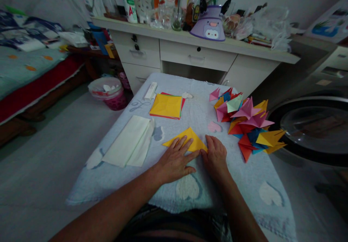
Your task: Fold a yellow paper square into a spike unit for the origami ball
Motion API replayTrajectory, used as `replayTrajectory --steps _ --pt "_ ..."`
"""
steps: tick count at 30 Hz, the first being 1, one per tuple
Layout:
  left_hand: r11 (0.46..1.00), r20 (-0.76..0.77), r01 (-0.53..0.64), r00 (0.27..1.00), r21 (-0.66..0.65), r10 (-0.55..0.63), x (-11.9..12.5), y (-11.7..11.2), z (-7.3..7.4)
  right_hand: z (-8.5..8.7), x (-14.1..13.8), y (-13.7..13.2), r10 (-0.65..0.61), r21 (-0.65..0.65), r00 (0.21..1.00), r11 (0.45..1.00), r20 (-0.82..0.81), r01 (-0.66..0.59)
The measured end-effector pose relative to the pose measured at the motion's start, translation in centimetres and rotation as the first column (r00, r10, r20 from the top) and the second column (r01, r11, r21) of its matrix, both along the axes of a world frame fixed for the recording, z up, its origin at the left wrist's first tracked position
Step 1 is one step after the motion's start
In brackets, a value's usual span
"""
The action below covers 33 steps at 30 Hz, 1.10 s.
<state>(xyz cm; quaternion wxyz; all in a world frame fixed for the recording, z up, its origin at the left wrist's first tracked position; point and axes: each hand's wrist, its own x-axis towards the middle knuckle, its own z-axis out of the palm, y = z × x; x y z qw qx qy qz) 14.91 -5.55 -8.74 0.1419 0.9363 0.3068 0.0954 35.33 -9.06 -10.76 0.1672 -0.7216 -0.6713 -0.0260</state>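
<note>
A yellow paper triangle (187,135) lies folded on the pale blue towel-covered table (195,111). My left hand (176,160) lies flat on its near edge with fingers spread. Beside it, my right hand (216,157) presses down at the triangle's right corner, fingers curled downward. A stack of coloured paper squares (166,106), yellow on top, sits further back. A heap of folded paper pieces (248,124) in pink, yellow, red and blue lies to the right.
A folded white cloth (130,140) lies at the left of the table, with scissors (140,105) and a white stick (150,90) behind it. A cluttered desk (195,50) stands beyond, a pink bin (108,92) and a bed (29,71) to the left.
</note>
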Motion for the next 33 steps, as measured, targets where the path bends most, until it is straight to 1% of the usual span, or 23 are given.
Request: replayTrajectory --steps 7,13,17,21,25,29,33 --pt "0.999 -0.03 0.033 0.999 -0.025 -0.034 -0.9 0.3 0.1 1.4 -1.1 -0.4 -0.047 -0.02 0.998 0.999 0.034 0.048" --pt "0.999 -0.062 0.044 0.997 -0.021 -0.045 -2.3 0.7 0.3 1.5 -1.0 -0.3 -0.059 -0.062 0.997 0.996 0.043 0.062" --pt "0.999 -0.142 0.026 0.989 -0.024 -0.03 -3.3 0.7 0.9 1.5 -0.9 -0.3 -0.061 -0.072 0.998 0.995 0.029 0.063" --pt "1.0 -0.185 -0.002 0.983 -0.02 -0.002 -4.8 0.4 1.5 1.6 -1.0 -0.3 -0.064 -0.084 0.998 0.994 0.02 0.066" --pt "0.999 -0.24 -0.035 0.97 0.0 0.035 -6.1 -0.2 1.7 1.7 -1.0 -0.3 -0.077 -0.107 0.997 0.991 0.02 0.079" --pt "0.994 -0.285 -0.089 0.953 0.055 0.101 -6.9 -1.1 1.8 1.6 -1.0 -0.3 -0.079 -0.097 0.996 0.992 0.035 0.082" --pt "0.979 -0.299 -0.164 0.934 0.122 0.194 -7.3 -1.7 2.0 1.5 -1.0 -0.3 -0.082 -0.083 0.995 0.993 0.055 0.087"
